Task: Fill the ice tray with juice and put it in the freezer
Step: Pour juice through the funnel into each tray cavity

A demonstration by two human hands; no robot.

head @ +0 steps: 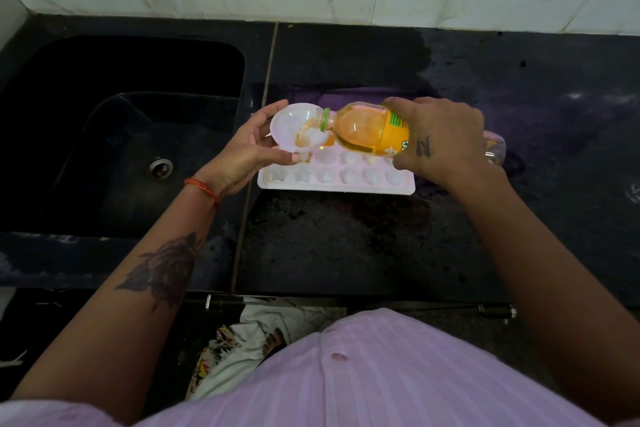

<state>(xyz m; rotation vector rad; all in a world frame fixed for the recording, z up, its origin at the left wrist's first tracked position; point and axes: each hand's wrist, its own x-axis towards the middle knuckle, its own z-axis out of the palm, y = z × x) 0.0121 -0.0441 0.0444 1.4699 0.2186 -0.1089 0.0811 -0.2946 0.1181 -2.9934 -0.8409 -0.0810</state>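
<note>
Dark counter [346, 253]: right hand [440, 139] grips tipped juice bottle [367, 128]; left hand [249, 146] cups funnel [298, 128] over light, flexible ice tray [336, 180], best carried level by both ends

Colours I see: mostly black, white, orange.
White ice tray [332, 185], white funnel [294, 125], orange juice bottle [367, 130] with yellow label, black countertop [346, 246], lilac striped shirt [363, 374].

Left hand [247, 146] cupped palm-up; right hand [438, 139] clenched, knuckles up.
</note>
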